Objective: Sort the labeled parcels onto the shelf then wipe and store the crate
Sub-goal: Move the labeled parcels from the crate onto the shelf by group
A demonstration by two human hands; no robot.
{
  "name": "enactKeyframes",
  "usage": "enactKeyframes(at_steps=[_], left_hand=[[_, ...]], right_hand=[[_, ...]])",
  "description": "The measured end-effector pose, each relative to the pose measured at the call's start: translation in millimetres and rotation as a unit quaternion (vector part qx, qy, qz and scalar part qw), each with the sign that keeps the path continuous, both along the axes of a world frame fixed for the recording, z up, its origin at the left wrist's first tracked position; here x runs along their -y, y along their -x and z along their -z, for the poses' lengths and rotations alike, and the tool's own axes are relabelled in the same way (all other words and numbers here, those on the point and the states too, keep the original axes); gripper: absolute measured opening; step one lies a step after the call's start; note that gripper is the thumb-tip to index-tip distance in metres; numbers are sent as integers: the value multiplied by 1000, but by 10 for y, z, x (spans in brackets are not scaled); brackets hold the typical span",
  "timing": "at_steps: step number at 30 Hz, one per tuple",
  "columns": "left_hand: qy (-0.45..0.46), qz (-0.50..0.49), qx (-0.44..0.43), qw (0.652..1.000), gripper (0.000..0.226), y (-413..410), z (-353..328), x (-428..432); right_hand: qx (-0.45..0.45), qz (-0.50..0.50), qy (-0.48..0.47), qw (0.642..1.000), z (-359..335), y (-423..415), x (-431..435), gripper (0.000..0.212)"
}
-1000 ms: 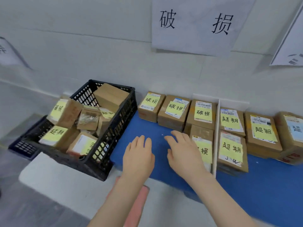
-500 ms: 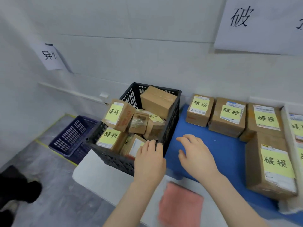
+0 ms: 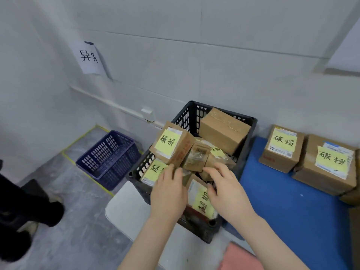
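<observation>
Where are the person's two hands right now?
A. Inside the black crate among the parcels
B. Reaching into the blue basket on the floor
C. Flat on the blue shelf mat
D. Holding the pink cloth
A: the left hand and the right hand are both down among the parcels in the black crate.

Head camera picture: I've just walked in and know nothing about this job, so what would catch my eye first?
Probably the black crate in the middle, heaped with cardboard parcels wearing yellow handwritten notes, one perched high at its left side. Both bare hands reach in at its near edge, the left hand and right hand around a small parcel. To the right, two more labelled boxes sit on a bright blue surface; an empty blue basket rests on the floor at left.
</observation>
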State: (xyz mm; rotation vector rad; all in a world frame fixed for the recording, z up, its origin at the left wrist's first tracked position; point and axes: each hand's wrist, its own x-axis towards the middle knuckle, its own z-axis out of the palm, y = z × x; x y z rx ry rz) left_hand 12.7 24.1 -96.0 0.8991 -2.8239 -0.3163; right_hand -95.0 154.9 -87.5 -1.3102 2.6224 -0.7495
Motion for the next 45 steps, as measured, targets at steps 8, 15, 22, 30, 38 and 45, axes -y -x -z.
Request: enactKeyframes(at_steps=[8,15,22,30,38,45], left_hand=[[7,86,-28,996,52,366,-40,1482],[-52,213,-83,972,57,607,136,1664],[-142,253,-178,940,44,697,125,1635],[-12,304,-232,924,34,818,-207,1189],[15,377,-308,873,33,980,-503,531],[-15,445,-314,839,33,1127,-450,-485]], right_hand=[[3,87,85,993,-17,-119,1358,44],[14,134,72,988,94,25,1568,51],[32,164,143,976,79,89,1379,50],[63,237,230,942,-54,170,1070,52],[-6,294,293,910,-403,130,309,50],[-13,362,304,881,-359,44,-672,49]])
